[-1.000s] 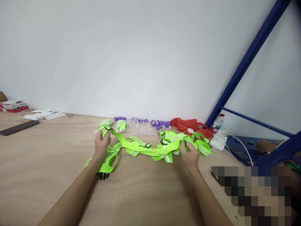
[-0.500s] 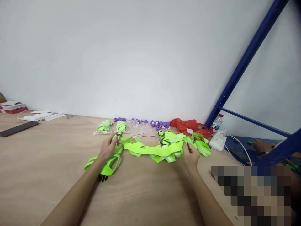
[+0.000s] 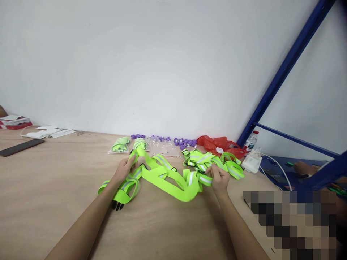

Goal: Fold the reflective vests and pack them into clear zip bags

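A neon-green strap vest with silver reflective stripes (image 3: 165, 178) lies spread across the wooden table (image 3: 54, 180). My left hand (image 3: 125, 169) grips its left part, fingers closed round the straps near a black buckle. My right hand (image 3: 219, 177) pinches the right end of the same strap between thumb and fingers. A wide loop of the strap sags on the table between my hands. More green straps (image 3: 214, 160) are heaped just behind my right hand.
Two bagged green straps (image 3: 120, 144), purple small parts (image 3: 183, 142), clear bags and a red plastic bag (image 3: 217, 143) line the wall. A white charger (image 3: 252, 160) and water bottle (image 3: 251, 141) sit right. A black phone (image 3: 21, 147) lies far left. Another person's hand (image 3: 302, 168) rests beyond the blue rack (image 3: 282, 72).
My left hand moved right and farther from me along the strap. My right hand lifted its end slightly, and the strap between them slackened into a wider loop toward me.
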